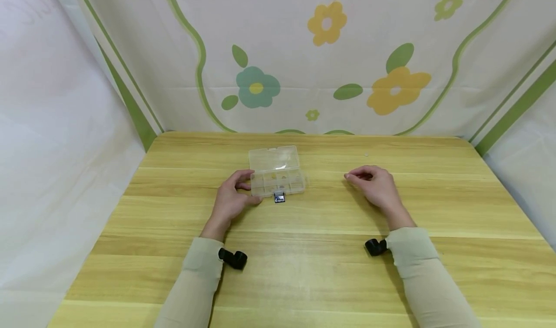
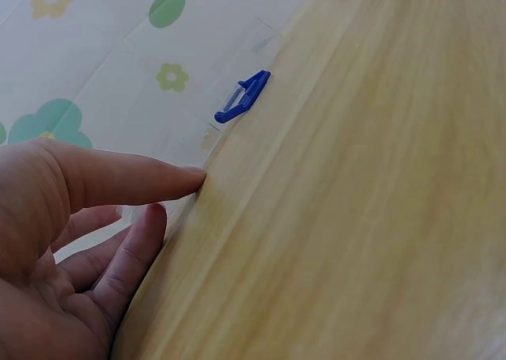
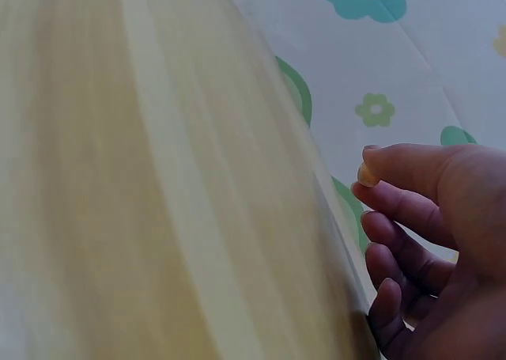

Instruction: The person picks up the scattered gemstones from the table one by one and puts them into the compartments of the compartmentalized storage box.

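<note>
A clear plastic compartment box [image 1: 256, 185] stands on the table with its see-through lid [image 1: 273, 159] tipped back. Several small yellowish-brown pieces [image 1: 283, 177] show in its compartments, too small to identify. At the box's front edge hangs a blue latch [image 2: 243, 97]. My left hand [image 1: 232, 195] grips the left end of the box, thumb at the front corner and fingers at the far side. To the right of the box, my right hand [image 1: 375, 185] pinches a small yellowish, pill-like piece [image 3: 367, 175] between thumb and index finger, raised off the table.
One tiny pale piece [image 1: 366, 155] lies on the wooden table [image 1: 304, 270] beyond my right hand. A flower-patterned curtain [image 1: 295, 53] hangs behind the table's far edge. White fabric [image 1: 52, 149] closes off the left side. Each wrist carries a black camera mount [image 1: 234, 259].
</note>
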`<state>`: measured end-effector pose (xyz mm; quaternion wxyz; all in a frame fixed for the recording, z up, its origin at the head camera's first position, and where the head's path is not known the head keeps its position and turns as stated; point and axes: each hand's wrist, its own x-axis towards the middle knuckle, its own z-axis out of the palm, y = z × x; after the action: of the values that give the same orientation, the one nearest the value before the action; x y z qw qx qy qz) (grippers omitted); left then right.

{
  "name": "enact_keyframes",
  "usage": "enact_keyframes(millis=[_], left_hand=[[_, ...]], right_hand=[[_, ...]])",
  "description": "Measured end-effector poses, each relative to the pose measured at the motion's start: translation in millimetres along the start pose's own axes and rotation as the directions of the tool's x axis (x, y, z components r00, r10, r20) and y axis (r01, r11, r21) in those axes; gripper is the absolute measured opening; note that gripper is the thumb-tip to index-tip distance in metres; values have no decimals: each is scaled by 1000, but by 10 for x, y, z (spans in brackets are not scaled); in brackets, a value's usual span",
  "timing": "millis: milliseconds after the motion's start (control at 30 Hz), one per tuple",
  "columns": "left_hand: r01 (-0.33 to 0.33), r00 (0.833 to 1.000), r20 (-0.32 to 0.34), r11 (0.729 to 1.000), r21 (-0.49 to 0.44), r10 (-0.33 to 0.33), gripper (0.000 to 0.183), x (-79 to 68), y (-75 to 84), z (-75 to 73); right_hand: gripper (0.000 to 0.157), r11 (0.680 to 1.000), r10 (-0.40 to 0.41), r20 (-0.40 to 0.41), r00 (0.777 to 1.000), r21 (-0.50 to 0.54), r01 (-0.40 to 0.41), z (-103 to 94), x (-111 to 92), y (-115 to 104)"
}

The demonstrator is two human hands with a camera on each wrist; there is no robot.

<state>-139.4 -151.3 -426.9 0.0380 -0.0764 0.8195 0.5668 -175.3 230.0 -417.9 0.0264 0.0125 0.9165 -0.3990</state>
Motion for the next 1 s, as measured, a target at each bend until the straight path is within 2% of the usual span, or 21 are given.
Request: enact_keyframes(millis=[300, 1000], left_hand=[[0, 1000, -1, 1000, -8, 0, 77, 5, -9, -6], [1, 1000, 2, 1000, 2, -1, 77, 8, -5, 1]], right_hand=[[35, 998, -54, 26, 998, 20, 54, 192, 41, -157], [26, 991, -100, 95, 990, 100, 90, 483, 84, -461]])
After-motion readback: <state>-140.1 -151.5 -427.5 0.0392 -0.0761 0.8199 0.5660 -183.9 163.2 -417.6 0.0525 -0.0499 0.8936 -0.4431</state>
